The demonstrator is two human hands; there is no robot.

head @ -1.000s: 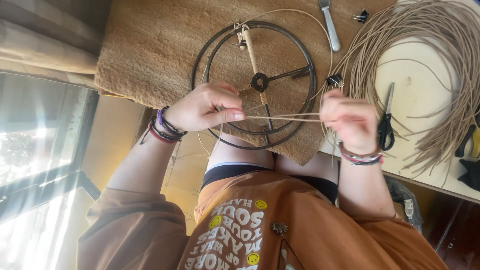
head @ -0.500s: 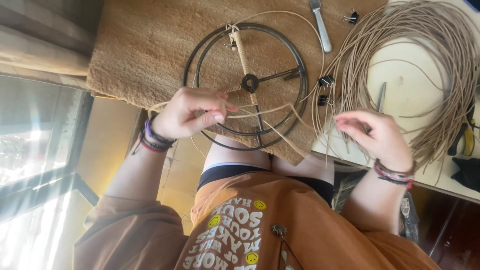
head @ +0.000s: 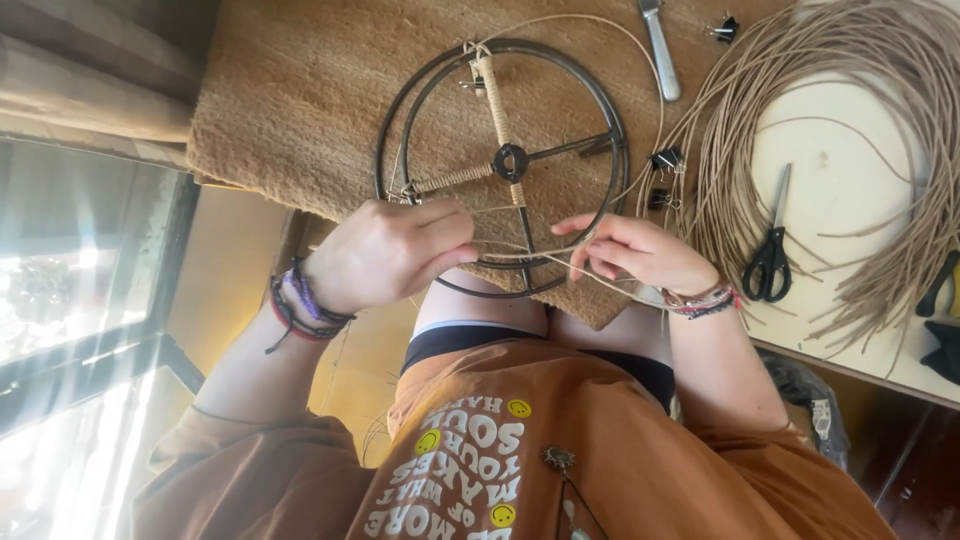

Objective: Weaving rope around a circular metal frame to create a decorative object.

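Right hand [head: 640, 250] now back at wheel frame [head: 500, 165], left hand [head: 390, 250] unmoved, gripping cord [head: 520, 255]

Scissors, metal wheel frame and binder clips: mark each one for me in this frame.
scissors [head: 771, 250], head view, on the pivot just above the black handles.
metal wheel frame [head: 511, 161], head view, on the central hub where the spokes meet.
binder clips [head: 666, 160], head view, on the upper black clip beside the frame's rim.

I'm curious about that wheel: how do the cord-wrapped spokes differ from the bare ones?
The upper spoke and left spoke are wound in tan cord, thick and pale. The right spoke and lower spoke are bare dark metal and thinner. All four join the hub of the round frame.
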